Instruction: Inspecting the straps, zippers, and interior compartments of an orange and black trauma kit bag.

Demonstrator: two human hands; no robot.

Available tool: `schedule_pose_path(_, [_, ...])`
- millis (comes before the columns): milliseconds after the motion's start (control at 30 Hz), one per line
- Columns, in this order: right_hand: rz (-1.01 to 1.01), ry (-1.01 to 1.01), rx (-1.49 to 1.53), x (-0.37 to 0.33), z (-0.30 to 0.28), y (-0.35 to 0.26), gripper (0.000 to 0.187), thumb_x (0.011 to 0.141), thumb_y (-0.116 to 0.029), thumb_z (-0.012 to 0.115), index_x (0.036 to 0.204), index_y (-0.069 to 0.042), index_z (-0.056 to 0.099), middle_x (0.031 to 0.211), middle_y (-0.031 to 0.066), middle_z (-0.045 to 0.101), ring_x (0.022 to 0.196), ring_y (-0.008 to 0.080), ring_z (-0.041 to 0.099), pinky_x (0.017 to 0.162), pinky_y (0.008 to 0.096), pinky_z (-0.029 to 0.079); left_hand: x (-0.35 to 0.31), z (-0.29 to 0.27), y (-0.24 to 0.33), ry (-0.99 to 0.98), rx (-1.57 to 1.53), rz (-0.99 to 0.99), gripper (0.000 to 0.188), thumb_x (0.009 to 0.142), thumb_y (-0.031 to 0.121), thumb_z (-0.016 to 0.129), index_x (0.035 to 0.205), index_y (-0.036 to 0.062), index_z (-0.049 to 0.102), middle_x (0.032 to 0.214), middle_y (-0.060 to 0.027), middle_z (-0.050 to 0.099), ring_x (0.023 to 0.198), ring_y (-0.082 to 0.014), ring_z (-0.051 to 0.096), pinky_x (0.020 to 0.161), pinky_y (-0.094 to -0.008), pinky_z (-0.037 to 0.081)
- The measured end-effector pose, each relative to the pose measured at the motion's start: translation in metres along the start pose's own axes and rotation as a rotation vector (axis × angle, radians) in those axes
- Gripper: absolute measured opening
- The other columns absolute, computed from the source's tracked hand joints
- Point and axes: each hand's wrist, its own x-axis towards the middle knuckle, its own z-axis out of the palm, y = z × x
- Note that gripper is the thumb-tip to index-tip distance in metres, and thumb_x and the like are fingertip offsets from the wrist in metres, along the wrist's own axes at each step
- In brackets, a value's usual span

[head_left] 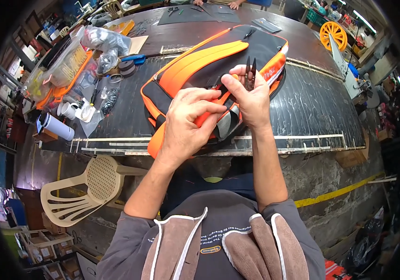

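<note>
A black and orange backpack (266, 44) lies on the dark worktable, one padded orange shoulder strap (195, 70) stretched along it. My left hand (186, 119) is closed, thumb and fingers pinching an orange strap end of the bag at its near side. Close by on the right, my right hand (255, 105) is wrapped round a pair of dark thread snips (250, 70), whose two pointed blades stick up and stand slightly apart. Its thumb and fingertips are at the dark webbing beside the orange strap; whether they grip it too cannot be made out.
At the left of the table (312, 116) stand a clear plastic bin (71, 58), bagged parts, tape rolls (126, 68) and a white cylinder (57, 127). A beige plastic chair (95, 179) is below. An orange wheel (333, 35) rises far right. Another person's hands (234, 4) rest at the far edge.
</note>
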Motion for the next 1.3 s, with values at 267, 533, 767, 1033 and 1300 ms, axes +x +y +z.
schedule_pose_path(267, [0.162, 0.073, 0.054, -0.007, -0.041, 0.017, 0.021, 0.105, -0.012, 0.069, 0.120, 0.002, 0.073, 0.070, -0.0100, 0.052, 0.053, -0.0004, 0.038, 0.048, 0.0212, 0.028, -0.001, -0.014, -0.007, -0.175, -0.018, -0.228, 0.030, 0.090, 0.009, 0.073, 0.120, 0.0119, 0.072, 0.150, -0.0203, 0.060, 0.140, -0.0379, 0.054, 0.116, -0.0497, 0.039])
schedule_pose_path(533, [-0.057, 0.024, -0.136, -0.019, -0.048, 0.025, 0.038, 0.084, -0.010, 0.090, 0.115, 0.004, 0.073, 0.097, -0.0005, 0.069, 0.078, 0.0021, 0.058, 0.065, 0.0183, 0.045, -0.002, -0.004, -0.007, -0.190, 0.153, -0.084, 0.018, 0.092, 0.006, 0.072, 0.109, 0.0040, 0.077, 0.130, -0.0200, 0.071, 0.120, -0.0365, 0.066, 0.107, -0.0435, 0.049])
schedule_pose_path(767, [-0.075, 0.062, -0.493, -0.041, -0.095, 0.050, 0.029, 0.092, -0.015, 0.084, 0.111, 0.001, 0.069, 0.087, -0.0020, 0.065, 0.067, 0.0014, 0.047, 0.057, 0.0201, 0.039, 0.065, -0.002, -0.027, -0.360, 0.325, 0.044, 0.024, 0.092, 0.018, 0.074, 0.112, 0.0036, 0.073, 0.109, -0.0145, 0.074, 0.105, -0.0330, 0.069, 0.094, -0.0427, 0.054])
schedule_pose_path(1033, [-0.224, 0.261, -0.310, -0.039, -0.098, 0.053, 0.031, 0.102, -0.015, 0.075, 0.124, 0.000, 0.061, 0.096, -0.0032, 0.060, 0.081, 0.0022, 0.049, 0.072, 0.0168, 0.040, 0.166, 0.033, -0.159, -0.572, 0.576, -0.231, 0.112, 0.078, 0.052, 0.087, 0.161, -0.0022, 0.035, 0.156, -0.0291, 0.049, 0.142, -0.0427, 0.051, 0.119, -0.0445, 0.042])
schedule_pose_path(1300, [-0.169, 0.168, -0.358, 0.030, -0.101, 0.075, 0.029, 0.097, -0.009, 0.079, 0.119, 0.001, 0.064, 0.093, -0.0065, 0.054, 0.079, 0.0030, 0.046, 0.071, 0.0178, 0.042, 0.143, 0.004, -0.123, 0.031, 0.098, -0.087, 0.074, 0.071, 0.033, 0.081, 0.133, 0.0000, 0.060, 0.121, -0.0206, 0.069, 0.112, -0.0331, 0.070, 0.101, -0.0431, 0.054])
